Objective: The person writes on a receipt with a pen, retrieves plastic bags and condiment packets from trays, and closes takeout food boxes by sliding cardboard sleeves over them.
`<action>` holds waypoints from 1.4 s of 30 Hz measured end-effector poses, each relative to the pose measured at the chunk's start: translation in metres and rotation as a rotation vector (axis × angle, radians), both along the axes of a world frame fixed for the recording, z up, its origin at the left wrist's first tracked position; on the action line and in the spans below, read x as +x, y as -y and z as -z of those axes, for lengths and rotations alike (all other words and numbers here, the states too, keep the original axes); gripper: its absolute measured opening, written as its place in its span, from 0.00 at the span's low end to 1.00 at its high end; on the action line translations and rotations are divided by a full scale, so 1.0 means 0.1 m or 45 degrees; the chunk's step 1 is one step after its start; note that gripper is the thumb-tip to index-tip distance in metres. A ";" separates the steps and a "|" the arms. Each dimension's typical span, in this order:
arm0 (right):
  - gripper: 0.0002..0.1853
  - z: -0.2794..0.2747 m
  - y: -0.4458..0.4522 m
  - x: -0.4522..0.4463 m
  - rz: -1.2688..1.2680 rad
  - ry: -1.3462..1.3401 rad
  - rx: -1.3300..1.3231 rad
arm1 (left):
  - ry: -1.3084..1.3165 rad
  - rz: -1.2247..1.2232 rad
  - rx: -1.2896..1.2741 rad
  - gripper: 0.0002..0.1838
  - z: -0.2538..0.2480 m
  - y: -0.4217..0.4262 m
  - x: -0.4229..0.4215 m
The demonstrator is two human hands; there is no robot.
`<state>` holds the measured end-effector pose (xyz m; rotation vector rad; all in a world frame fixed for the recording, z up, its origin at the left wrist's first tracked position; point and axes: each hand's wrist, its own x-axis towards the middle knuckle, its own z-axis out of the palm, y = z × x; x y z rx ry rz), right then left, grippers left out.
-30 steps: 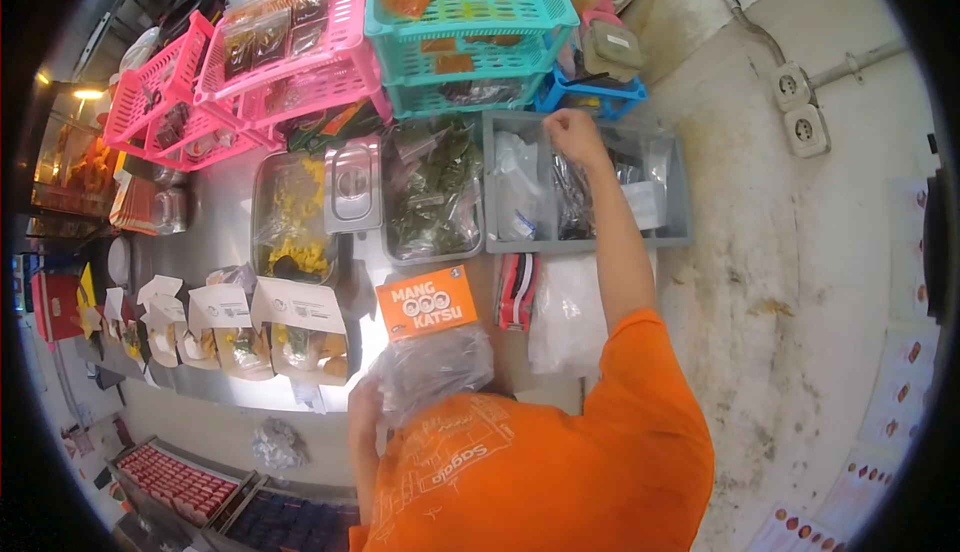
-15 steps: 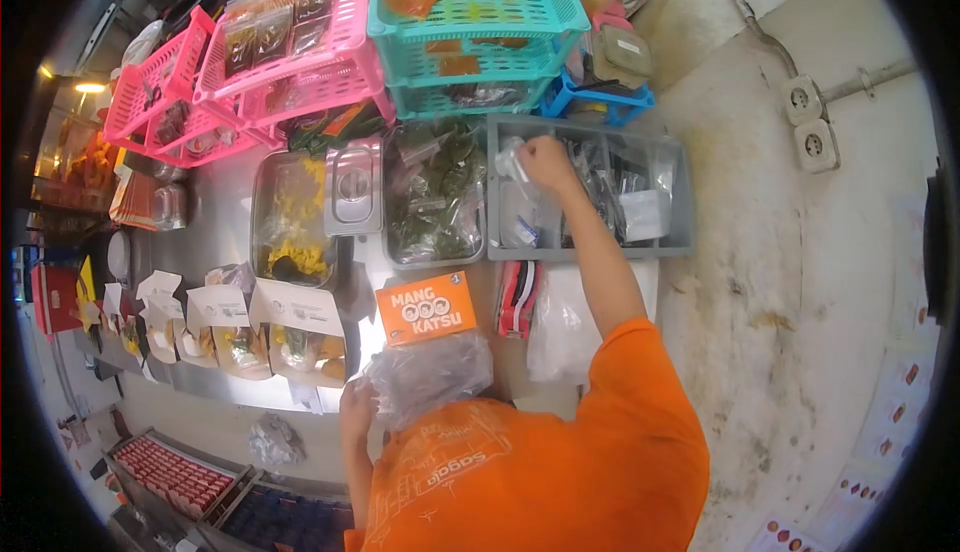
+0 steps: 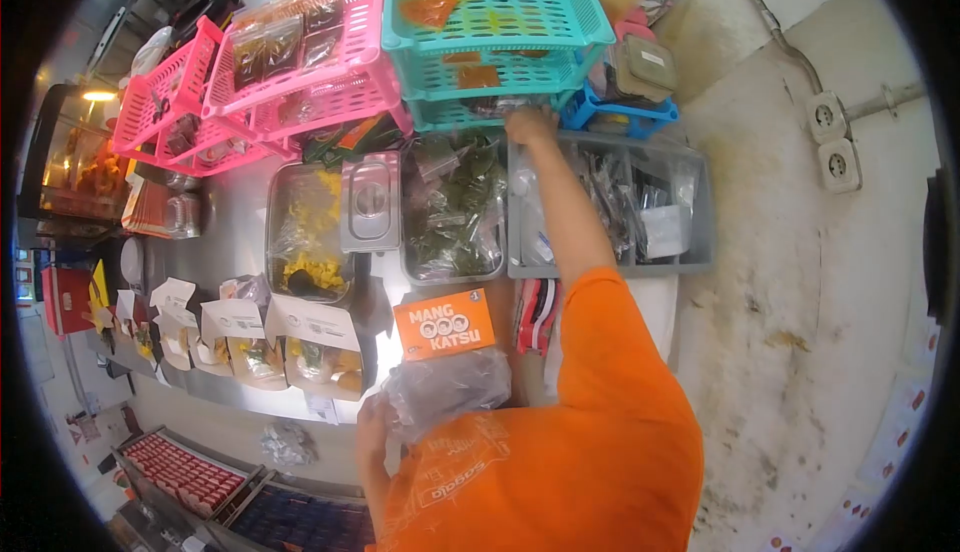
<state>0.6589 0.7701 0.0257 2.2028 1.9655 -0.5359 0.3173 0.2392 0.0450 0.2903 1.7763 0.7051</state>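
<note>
My right hand (image 3: 531, 126) reaches to the lower front of the stacked teal baskets (image 3: 495, 77), where dark packets (image 3: 490, 106) lie in the lowest one. Its fingertips are hidden at the basket's opening, so its grip does not show. Below the forearm sits a grey divided tray (image 3: 668, 268) with wrapped black cutlery (image 3: 603, 177). My left hand (image 3: 373, 432) is closed at the left edge of a clear plastic bag (image 3: 447, 389). Directly behind this bag lies an orange box (image 3: 445, 323) printed "MANG KATSU".
Several open food boxes (image 3: 318, 342) stand in a row at left. Behind them are metal pans of yellow food (image 3: 318, 274) and bagged greens (image 3: 452, 207). Pink baskets (image 3: 300, 62) rise at the back left. A stained wall (image 3: 770, 352) runs along the right.
My right hand has moved from the grey tray's left compartment, where it held a small white packet, up to the lowest teal basket. My left hand stays by the bag. The view has shifted slightly.
</note>
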 end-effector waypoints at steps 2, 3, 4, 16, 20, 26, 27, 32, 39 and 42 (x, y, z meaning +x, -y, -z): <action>0.27 -0.07 0.10 0.03 -0.005 -0.002 0.035 | 0.068 -0.051 -0.003 0.19 -0.05 0.02 0.02; 0.28 0.01 0.22 0.07 0.003 -0.196 0.235 | 0.141 -0.088 0.005 0.20 -0.08 0.02 0.03; 0.28 0.14 0.40 0.13 0.015 -0.392 0.431 | 0.211 -0.122 0.011 0.21 -0.10 0.07 0.04; 0.40 0.07 0.17 -0.06 0.141 -0.310 0.065 | 0.121 -0.031 0.106 0.19 0.12 0.03 0.00; 0.31 0.15 0.61 -0.05 0.048 -0.935 0.785 | 0.199 -0.166 -0.011 0.22 0.06 0.06 0.01; 0.15 -0.46 3.74 -1.08 -0.937 -1.335 -0.164 | 0.394 -0.444 -0.109 0.22 0.13 -0.09 0.09; 0.14 -0.40 4.09 -1.17 -1.299 -0.956 -0.106 | 0.389 -0.504 -0.123 0.22 0.13 -0.16 0.12; 0.11 0.53 4.64 -1.42 -0.866 -0.767 -0.946 | 0.395 -0.404 -0.206 0.23 -0.21 -0.38 0.31; 0.15 -0.64 2.88 0.43 -0.133 -1.500 -0.006 | 0.416 -0.392 -0.218 0.23 -0.14 -0.26 0.24; 0.16 -0.03 1.82 1.76 0.721 -0.951 0.946 | 0.380 -0.417 -0.229 0.21 -0.06 -0.23 0.16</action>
